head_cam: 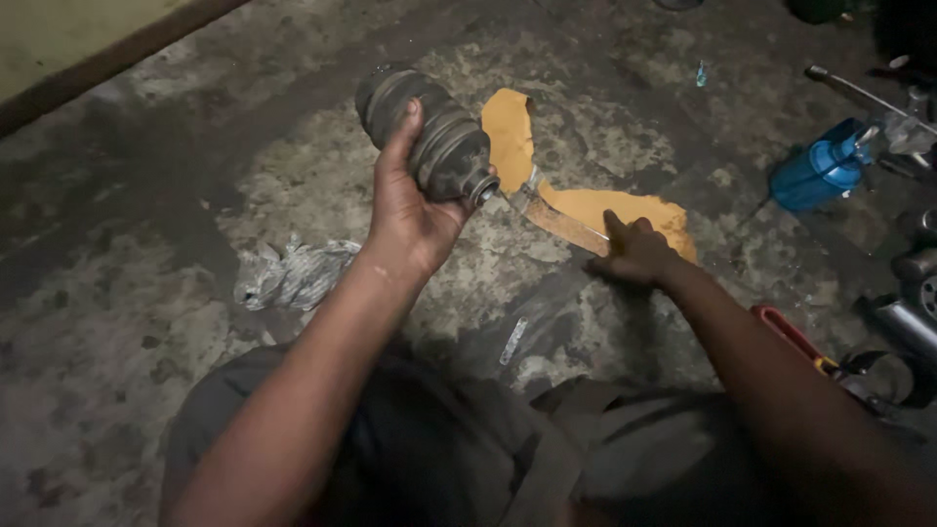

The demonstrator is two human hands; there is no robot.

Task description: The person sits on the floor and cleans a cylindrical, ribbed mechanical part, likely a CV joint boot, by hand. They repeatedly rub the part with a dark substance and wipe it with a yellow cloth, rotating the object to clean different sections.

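Above floor (146, 293): left hand (410, 210) fingers wrapped around ribbed rubber boot (429, 132).
Right hand (634, 254): fingers closed on blade (551, 217) over orange scrap (512, 132).

The right hand (636, 252) covers the end of the metal strip (558, 222), so its grip there cannot be told. The left hand's (410, 210) fingers are hidden behind the rubber boot (429, 132). Tools at the right edge (913, 312) are cut off and dark. The orange sheet (586, 207) lies partly under the hand.
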